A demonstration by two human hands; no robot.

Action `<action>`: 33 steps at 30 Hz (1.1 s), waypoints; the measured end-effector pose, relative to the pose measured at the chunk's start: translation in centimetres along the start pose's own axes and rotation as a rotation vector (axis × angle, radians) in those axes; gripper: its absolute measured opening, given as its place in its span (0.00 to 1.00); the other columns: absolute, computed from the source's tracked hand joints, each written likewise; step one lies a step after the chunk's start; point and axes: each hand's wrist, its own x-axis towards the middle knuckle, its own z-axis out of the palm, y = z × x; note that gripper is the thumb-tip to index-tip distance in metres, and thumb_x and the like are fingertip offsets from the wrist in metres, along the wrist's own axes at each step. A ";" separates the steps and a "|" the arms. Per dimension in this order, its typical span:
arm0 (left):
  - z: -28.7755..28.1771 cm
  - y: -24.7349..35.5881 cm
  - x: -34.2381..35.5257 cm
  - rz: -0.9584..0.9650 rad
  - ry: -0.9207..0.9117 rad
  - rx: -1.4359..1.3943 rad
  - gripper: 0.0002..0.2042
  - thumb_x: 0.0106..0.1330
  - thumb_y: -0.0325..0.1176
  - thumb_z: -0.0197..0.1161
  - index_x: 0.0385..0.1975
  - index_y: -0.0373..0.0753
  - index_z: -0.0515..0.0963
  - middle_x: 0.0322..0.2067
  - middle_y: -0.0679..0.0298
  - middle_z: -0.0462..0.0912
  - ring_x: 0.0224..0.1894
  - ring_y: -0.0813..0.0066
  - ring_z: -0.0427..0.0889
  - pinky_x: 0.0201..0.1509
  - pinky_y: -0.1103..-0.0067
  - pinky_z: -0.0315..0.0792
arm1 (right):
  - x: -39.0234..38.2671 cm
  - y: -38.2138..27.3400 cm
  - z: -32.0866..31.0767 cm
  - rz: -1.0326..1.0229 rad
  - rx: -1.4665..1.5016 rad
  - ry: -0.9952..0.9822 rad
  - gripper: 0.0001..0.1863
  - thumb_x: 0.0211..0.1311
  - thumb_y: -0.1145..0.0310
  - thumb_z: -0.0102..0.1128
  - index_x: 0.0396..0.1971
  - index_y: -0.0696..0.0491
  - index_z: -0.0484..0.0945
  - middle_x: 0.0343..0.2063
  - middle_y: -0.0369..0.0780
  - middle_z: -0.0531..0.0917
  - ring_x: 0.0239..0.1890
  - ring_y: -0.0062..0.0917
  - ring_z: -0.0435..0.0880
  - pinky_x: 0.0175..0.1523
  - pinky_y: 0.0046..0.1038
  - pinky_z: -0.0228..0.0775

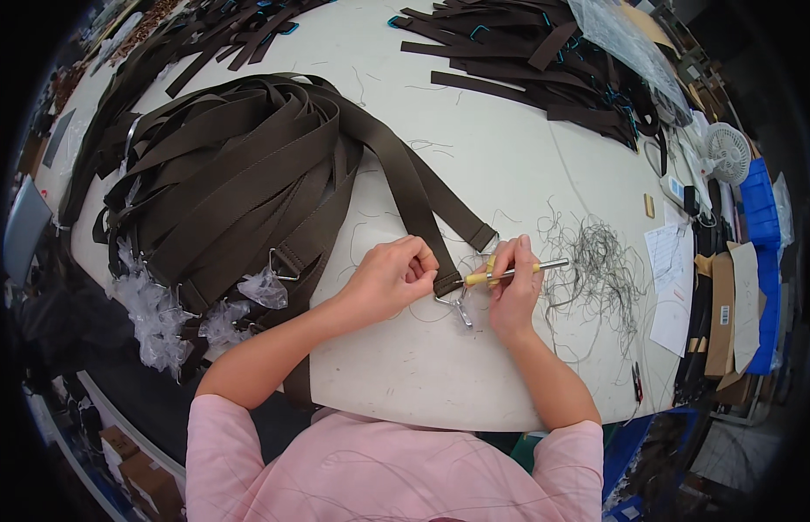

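Observation:
My right hand (514, 294) is closed round a slim pen-shaped tool (480, 278) with a yellow grip and a metal shaft. Its front tip meets the stitched end of a dark brown webbing strap (415, 209). Just left of that end, my left hand (394, 277) is closed in a pinch; whatever lies between its fingertips is too small to make out. A metal buckle (461, 311) in clear plastic hangs from the strap end between my hands. Another strap end (474, 228) lies a little farther off.
Left of me a big heap of brown straps (239, 165) has plastic-wrapped buckles (157, 322) at its near side. Loose thread clippings (596, 270) are tangled at right. Beyond lie more straps (527, 65), a small white fan (727, 152), papers (670, 278) and a cardboard box (723, 313).

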 end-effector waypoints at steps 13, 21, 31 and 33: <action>2.0 1.0 -1.0 0.229 0.138 0.365 0.07 0.59 0.23 0.68 0.32 0.35 0.76 0.38 0.61 0.76 0.41 0.65 0.79 0.42 0.72 0.75 | 0.5 0.4 -0.8 -0.038 0.050 0.023 0.29 0.82 0.53 0.40 0.16 0.50 0.65 0.14 0.32 0.65 0.14 0.14 0.63 0.21 0.19 0.51; 1.0 -0.2 -0.1 0.178 0.054 0.191 0.05 0.58 0.22 0.66 0.29 0.34 0.75 0.34 0.61 0.77 0.34 0.69 0.82 0.40 0.74 0.77 | 0.1 1.0 -0.8 0.002 0.024 -0.005 0.29 0.82 0.52 0.40 0.16 0.50 0.65 0.14 0.31 0.64 0.14 0.14 0.64 0.20 0.19 0.49; -1.4 1.0 -0.4 0.236 -0.132 0.177 0.06 0.60 0.20 0.64 0.36 0.35 0.78 0.42 0.62 0.78 0.40 0.70 0.80 0.44 0.77 0.77 | 0.5 -0.3 -0.5 -0.022 0.082 0.009 0.28 0.81 0.53 0.40 0.16 0.51 0.63 0.15 0.33 0.62 0.12 0.18 0.66 0.22 0.25 0.71; -1.1 0.7 -0.7 0.387 -0.111 0.339 0.08 0.60 0.19 0.63 0.39 0.34 0.78 0.43 0.63 0.77 0.43 0.68 0.79 0.45 0.75 0.78 | 0.5 -0.4 -0.5 -0.025 0.101 0.030 0.29 0.81 0.53 0.40 0.16 0.51 0.63 0.15 0.32 0.63 0.13 0.17 0.66 0.21 0.22 0.67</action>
